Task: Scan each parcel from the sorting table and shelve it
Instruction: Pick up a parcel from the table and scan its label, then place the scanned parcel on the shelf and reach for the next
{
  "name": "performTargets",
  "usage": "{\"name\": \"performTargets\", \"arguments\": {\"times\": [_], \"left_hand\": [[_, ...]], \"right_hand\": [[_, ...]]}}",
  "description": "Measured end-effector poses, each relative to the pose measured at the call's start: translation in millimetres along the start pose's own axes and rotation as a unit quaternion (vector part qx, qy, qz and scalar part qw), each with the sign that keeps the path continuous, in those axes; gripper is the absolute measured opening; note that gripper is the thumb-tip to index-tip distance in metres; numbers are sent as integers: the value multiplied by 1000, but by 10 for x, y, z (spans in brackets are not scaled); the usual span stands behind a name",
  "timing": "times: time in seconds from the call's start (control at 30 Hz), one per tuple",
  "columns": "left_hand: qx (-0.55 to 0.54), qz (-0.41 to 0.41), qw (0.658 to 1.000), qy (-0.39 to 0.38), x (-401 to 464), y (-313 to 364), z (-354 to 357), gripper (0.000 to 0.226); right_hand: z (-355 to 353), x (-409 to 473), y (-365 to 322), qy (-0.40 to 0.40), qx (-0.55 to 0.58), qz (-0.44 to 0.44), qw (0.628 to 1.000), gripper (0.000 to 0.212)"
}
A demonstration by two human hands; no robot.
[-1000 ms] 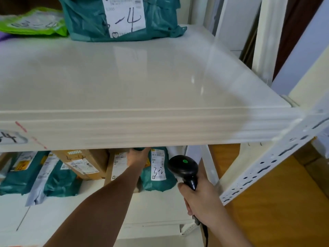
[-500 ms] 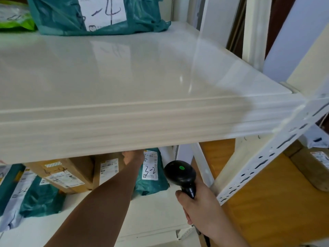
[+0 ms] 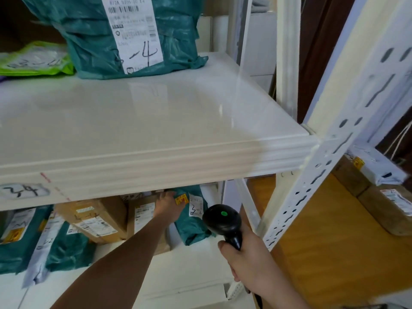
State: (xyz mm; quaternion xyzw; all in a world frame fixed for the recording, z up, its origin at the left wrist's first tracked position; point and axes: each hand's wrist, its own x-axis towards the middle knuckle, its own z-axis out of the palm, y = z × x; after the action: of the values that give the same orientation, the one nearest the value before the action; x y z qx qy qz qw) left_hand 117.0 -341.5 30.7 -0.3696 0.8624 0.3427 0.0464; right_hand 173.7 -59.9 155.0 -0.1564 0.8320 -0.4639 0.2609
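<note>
Parcel, teal poly mailer (image 3: 191, 221), label hand-marked with what reads as "3-2": stands upright on the lower shelf (image 3: 156, 273), at the right end of the row, leaning against the cardboard box (image 3: 142, 217) beside it. Change over the last second: left hand (image 3: 168, 205) was up at the top edge of the mailer, fingers apparently hooked over it; now the palm lies flat against the mailer's upper left face and the neighbouring box, fingers extended and relaxed, nothing gripped. Fingertips partly hidden under the lip of the upper shelf (image 3: 156, 157), so contact at the tips cannot be confirmed. Reading: parcel released and seated; hand is steadying or about to pull out. Right hand (image 3: 247, 262) curled round the grip of the black scanner (image 3: 223, 219), green indicator showing, held low in front of the shelf and not aimed at any label; position roughly unchanged. Further left on the lower shelf: a second box (image 3: 93, 219), more teal and grey mailers. Upper shelf carries a teal bag marked "3-4" (image 3: 124, 36) and a green mailer (image 3: 33, 59). Judgement: shelving step for this parcel essentially complete; next is a return to the bench for another. Risk: mailer may slump once support is removed.
</note>
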Motion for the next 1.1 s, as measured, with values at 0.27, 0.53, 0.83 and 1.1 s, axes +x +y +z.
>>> {"name": "performTargets", "arguments": {"times": [0.27,0.53,0.83,1.1], "left_hand": [[205,108,969,-82,-814,145,-396,86],[252,213,942,-56,-1543,219,-803,78],[272,277,909,-150,-2337,261,-738,80],[267,349,866,-238,-3183,829,-249,75]], "right_hand": [[-134,-582,-223,40,32,-13,999,17],[-6,-1469,-624,131,35,-37,990,9],[218,-2730,-617,214,56,-5,975,10],[-36,-3607,-347,311,73,49,947,11]]}}
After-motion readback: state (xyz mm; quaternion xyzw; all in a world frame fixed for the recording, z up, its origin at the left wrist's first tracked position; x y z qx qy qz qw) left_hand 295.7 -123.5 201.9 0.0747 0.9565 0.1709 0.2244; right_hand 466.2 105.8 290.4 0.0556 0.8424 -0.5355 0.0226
